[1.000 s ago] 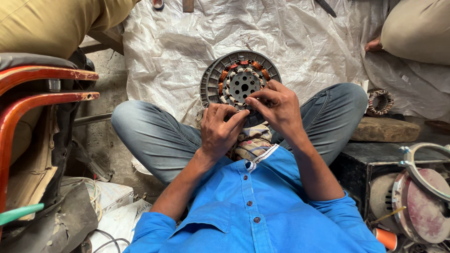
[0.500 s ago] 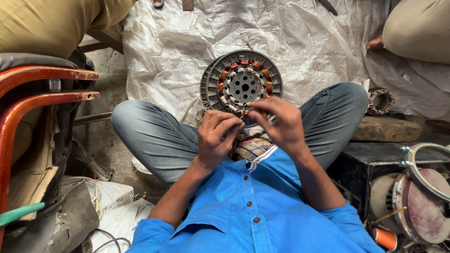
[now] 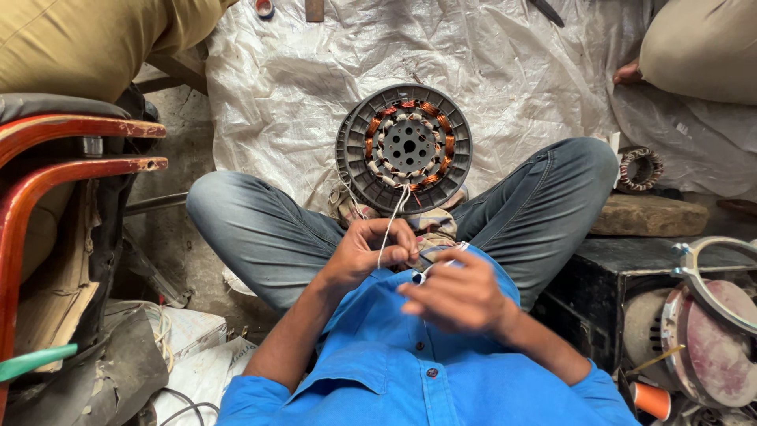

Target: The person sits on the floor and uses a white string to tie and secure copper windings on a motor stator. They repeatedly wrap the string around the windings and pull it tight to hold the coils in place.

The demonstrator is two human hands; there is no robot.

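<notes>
Head camera looks down on a round motor winding with copper coils, propped between the crossed legs on a white plastic sheet, at twelve o'clock from the hands. A white string runs from its lower rim down to the left hand, whose fingers are closed in a pinch on it. The right hand, at four o'clock from the left, is blurred; its fingers look curled around a small dark-tipped tool or the string's end, but I cannot tell which or how firmly.

By the look of it, the step in hand is lacing or tying the coils, with the string drawn taut toward the body. A next move would call for steady tension from the left pinch and a fine, aimed pass by the right hand back at the winding's lower rim.

Room is tight at the sides: the knees in jeans fence in the winding at nine and three o'clock. Farther left stands a red metal chair frame; at three o'clock lie a flat stone and a smaller coil ring; at five o'clock sits a motor housing. Another person's leg is at one o'clock. The sheet beyond the winding is the freest ground.
</notes>
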